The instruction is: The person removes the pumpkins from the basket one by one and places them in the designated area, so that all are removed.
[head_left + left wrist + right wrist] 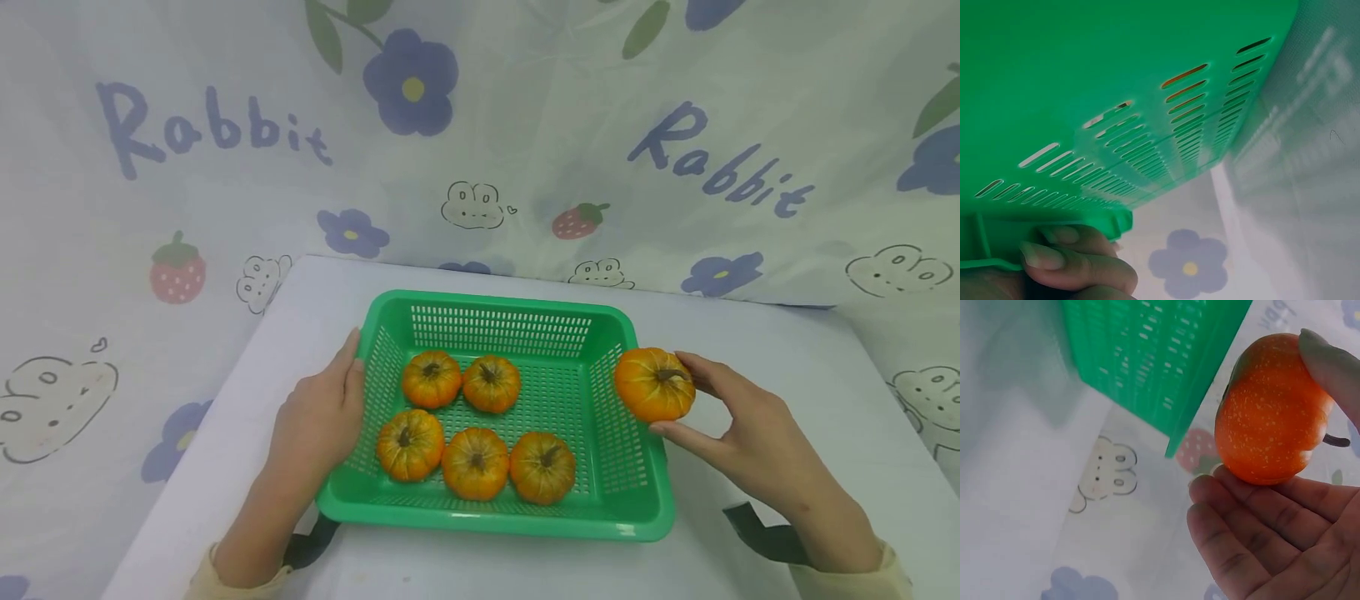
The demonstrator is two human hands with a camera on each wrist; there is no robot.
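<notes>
Right hand (750, 442) pinches a pumpkin (651, 387) near the right rim (664, 496) of the basket (491, 522); left hand (318, 412) grips the opposite side (384, 371), best kept steady, with a light but sure pinch; five pumpkins (476, 467) inside, cloth (517, 108) beyond

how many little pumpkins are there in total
6: two pumpkins in the far row inside the green basket, three pumpkins in its near row, and one pumpkin held in the right hand.

Green perforated plastic basket (480, 522): open floor toward far right corner. Obstacles: five ribbed orange pumpkins (476, 463), along left and near edges; sixth pumpkin (651, 387), held, at right edge.
</notes>
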